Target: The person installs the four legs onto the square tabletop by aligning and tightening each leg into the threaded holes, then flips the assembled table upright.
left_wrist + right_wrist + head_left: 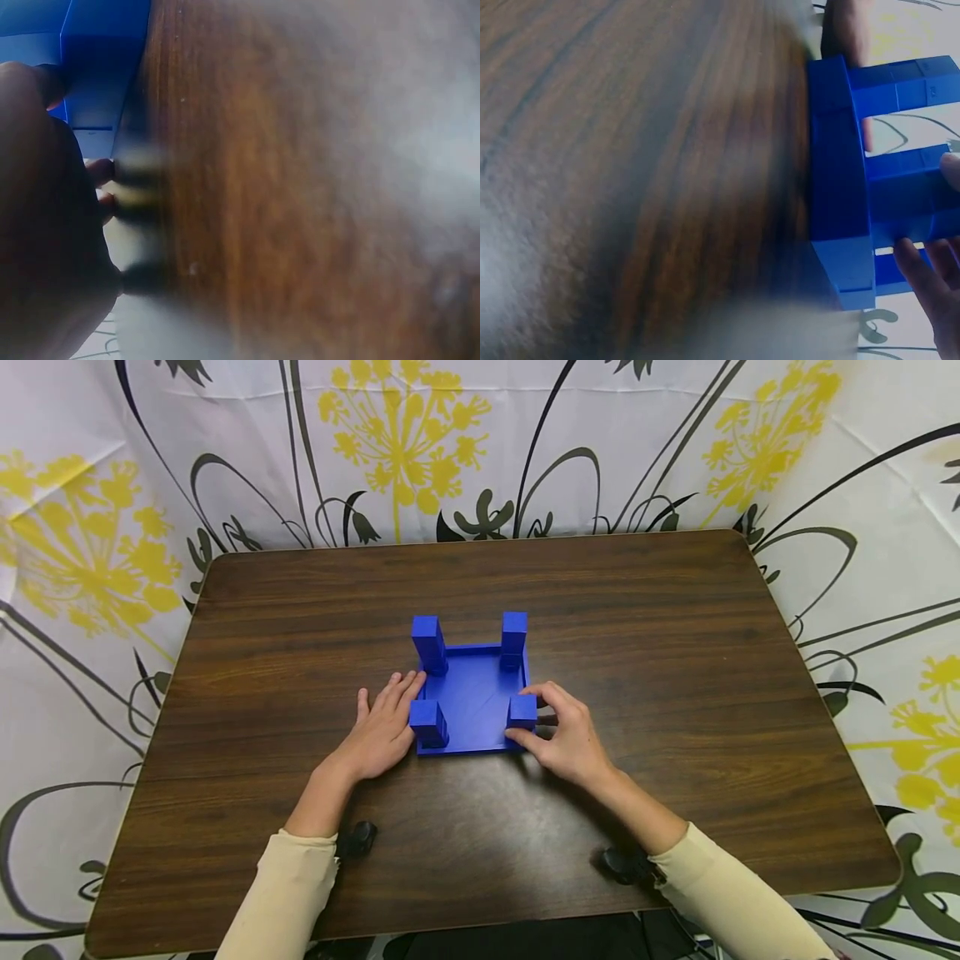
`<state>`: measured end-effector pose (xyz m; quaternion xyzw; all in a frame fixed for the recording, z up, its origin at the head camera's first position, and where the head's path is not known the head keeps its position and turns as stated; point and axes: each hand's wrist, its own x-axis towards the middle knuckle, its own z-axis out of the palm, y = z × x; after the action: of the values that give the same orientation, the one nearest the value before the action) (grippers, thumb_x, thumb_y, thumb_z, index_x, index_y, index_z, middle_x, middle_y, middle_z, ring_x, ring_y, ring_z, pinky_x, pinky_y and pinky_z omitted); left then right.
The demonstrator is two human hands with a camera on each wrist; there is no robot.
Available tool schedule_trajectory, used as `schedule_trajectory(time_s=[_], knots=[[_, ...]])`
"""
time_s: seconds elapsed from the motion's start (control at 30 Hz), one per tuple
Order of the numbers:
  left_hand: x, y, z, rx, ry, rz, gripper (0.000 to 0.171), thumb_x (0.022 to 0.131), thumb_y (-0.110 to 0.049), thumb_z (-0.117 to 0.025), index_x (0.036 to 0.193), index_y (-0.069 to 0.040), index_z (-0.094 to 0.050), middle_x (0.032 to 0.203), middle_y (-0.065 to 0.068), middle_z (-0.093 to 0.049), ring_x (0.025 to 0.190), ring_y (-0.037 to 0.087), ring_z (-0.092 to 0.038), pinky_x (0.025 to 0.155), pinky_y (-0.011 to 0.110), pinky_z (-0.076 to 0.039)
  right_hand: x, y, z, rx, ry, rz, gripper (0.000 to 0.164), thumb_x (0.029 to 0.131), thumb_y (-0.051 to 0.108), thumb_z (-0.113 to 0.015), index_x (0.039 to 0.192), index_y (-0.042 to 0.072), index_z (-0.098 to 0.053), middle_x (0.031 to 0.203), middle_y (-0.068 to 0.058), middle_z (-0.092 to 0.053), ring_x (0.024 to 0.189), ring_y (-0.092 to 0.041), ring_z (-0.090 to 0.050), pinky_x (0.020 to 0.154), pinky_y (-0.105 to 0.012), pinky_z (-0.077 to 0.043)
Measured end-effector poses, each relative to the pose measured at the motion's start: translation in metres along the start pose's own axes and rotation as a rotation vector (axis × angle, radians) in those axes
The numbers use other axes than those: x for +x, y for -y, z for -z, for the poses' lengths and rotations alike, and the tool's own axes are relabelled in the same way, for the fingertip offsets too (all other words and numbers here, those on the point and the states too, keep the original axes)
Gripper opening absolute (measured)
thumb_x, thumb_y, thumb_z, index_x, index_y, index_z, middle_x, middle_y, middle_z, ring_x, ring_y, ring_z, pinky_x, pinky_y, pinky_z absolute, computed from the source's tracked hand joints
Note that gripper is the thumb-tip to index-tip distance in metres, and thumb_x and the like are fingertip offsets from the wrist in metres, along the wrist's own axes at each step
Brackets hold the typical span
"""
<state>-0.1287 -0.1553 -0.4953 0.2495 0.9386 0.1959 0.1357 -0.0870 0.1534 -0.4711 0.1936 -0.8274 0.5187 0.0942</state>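
A square blue base with a low rim (pixel 476 750) lies on the table, and a blue post stands upright at each corner. My right hand (pixel 566 735) pinches the front right post (pixel 522 711) between thumb and fingers. That post (pixel 904 191) also shows in the right wrist view, with fingertips against its sides. Along the base's left side lies my left hand (pixel 381 731), its fingers extended and touching the rim near the front left post (pixel 428 724). The back left post (pixel 429 643) and back right post (pixel 513 639) stand untouched. In the left wrist view, the left hand (pixel 37 210) is dark against the blue base (pixel 101 67).
The dark wood-grain table (pixel 675 677) extends on all sides of the base. Behind it hangs a white cloth (pixel 585 410) with yellow flowers and dark stems. Small black devices sit at the left wrist (pixel 362 838) and the right wrist (pixel 621 865).
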Motion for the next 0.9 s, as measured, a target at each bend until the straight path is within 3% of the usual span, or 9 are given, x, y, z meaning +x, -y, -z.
schedule_trajectory(time_s=[0.13, 0.3, 0.37, 0.47, 0.57, 0.63, 0.73, 0.83, 0.9], knots=[[-0.001, 0.002, 0.001, -0.028, -0.014, -0.006, 0.073, 0.096, -0.019, -0.037, 0.159, -0.022, -0.001, 0.164, 0.009, -0.008, 0.149, 0.031, 0.001, 0.107, 0.069, 0.007, 0.005, 0.001, 0.008, 0.030, 0.127, -0.039, 0.049, 0.074, -0.001, -0.083, 0.118, 0.005, -0.062, 0.108, -0.004, -0.063, 0.099, -0.018, -0.062, 0.075, -0.032, -0.056], [-0.001, 0.004, 0.003, -0.091, -0.041, 0.005, 0.065, 0.104, -0.034, -0.034, 0.159, -0.019, -0.004, 0.163, 0.010, -0.011, 0.150, 0.030, -0.002, 0.108, 0.067, 0.008, 0.012, -0.001, 0.022, 0.114, 0.300, -0.104, 0.061, 0.074, -0.020, -0.058, 0.130, 0.003, -0.057, 0.120, -0.009, -0.058, 0.105, -0.025, -0.058, 0.080, -0.038, -0.056], [-0.001, 0.004, 0.005, -0.119, -0.054, 0.030, 0.065, 0.105, -0.042, -0.033, 0.159, -0.016, -0.008, 0.163, 0.012, -0.014, 0.150, 0.030, -0.005, 0.109, 0.066, 0.007, 0.017, -0.004, 0.026, 0.166, 0.286, -0.168, 0.058, 0.075, -0.022, -0.051, 0.128, -0.001, -0.057, 0.119, -0.013, -0.060, 0.102, -0.029, -0.060, 0.079, -0.041, -0.056], [0.001, 0.001, 0.011, -0.148, -0.099, 0.061, 0.063, 0.105, -0.042, -0.036, 0.157, -0.010, -0.021, 0.160, 0.014, -0.024, 0.148, 0.030, -0.015, 0.111, 0.064, 0.001, 0.026, -0.006, 0.028, 0.231, 0.192, -0.312, 0.046, 0.082, -0.020, -0.047, 0.125, -0.009, -0.058, 0.112, -0.022, -0.063, 0.097, -0.038, -0.063, 0.077, -0.047, -0.056], [0.004, -0.005, 0.015, -0.138, -0.194, 0.090, 0.053, 0.103, -0.034, -0.045, 0.148, -0.006, -0.044, 0.147, 0.013, -0.045, 0.137, 0.032, -0.036, 0.107, 0.059, -0.021, 0.035, -0.011, 0.024, 0.236, 0.126, -0.454, 0.037, 0.090, -0.012, -0.050, 0.127, -0.012, -0.056, 0.106, -0.027, -0.063, 0.090, -0.039, -0.066, 0.072, -0.049, -0.056], [0.007, -0.010, 0.015, -0.143, -0.268, 0.125, 0.045, 0.101, -0.031, -0.052, 0.139, -0.006, -0.056, 0.130, 0.010, -0.056, 0.116, 0.029, -0.050, 0.093, 0.051, -0.037, 0.039, -0.014, 0.020, 0.188, 0.139, -0.534, 0.038, 0.092, -0.006, -0.053, 0.130, -0.010, -0.055, 0.103, -0.025, -0.064, 0.087, -0.035, -0.067, 0.068, -0.046, -0.057], [0.011, -0.016, 0.016, -0.179, -0.345, 0.204, 0.040, 0.099, -0.032, -0.058, 0.130, -0.007, -0.065, 0.108, 0.007, -0.062, 0.087, 0.023, -0.055, 0.069, 0.040, -0.042, 0.042, -0.021, 0.012, 0.085, 0.200, -0.585, 0.043, 0.090, 0.001, -0.057, 0.133, -0.006, -0.056, 0.100, -0.018, -0.066, 0.080, -0.023, -0.067, 0.061, -0.037, -0.057], [0.015, -0.019, 0.016, -0.221, -0.371, 0.268, 0.041, 0.097, -0.034, -0.062, 0.126, -0.005, -0.067, 0.097, 0.007, -0.062, 0.073, 0.021, -0.054, 0.063, 0.038, -0.043, 0.045, -0.023, 0.008, 0.006, 0.245, -0.610, 0.049, 0.086, 0.004, -0.059, 0.134, -0.005, -0.056, 0.098, -0.014, -0.067, 0.075, -0.018, -0.066, 0.057, -0.032, -0.056], [0.017, -0.021, 0.017, -0.225, -0.371, 0.299, 0.044, 0.095, -0.037, -0.065, 0.125, -0.004, -0.068, 0.095, 0.008, -0.062, 0.076, 0.023, -0.056, 0.066, 0.041, -0.045, 0.047, -0.023, 0.006, -0.036, 0.260, -0.606, 0.053, 0.084, 0.007, -0.062, 0.135, -0.004, -0.056, 0.096, -0.012, -0.068, 0.069, -0.016, -0.065, 0.056, -0.030, -0.054]])
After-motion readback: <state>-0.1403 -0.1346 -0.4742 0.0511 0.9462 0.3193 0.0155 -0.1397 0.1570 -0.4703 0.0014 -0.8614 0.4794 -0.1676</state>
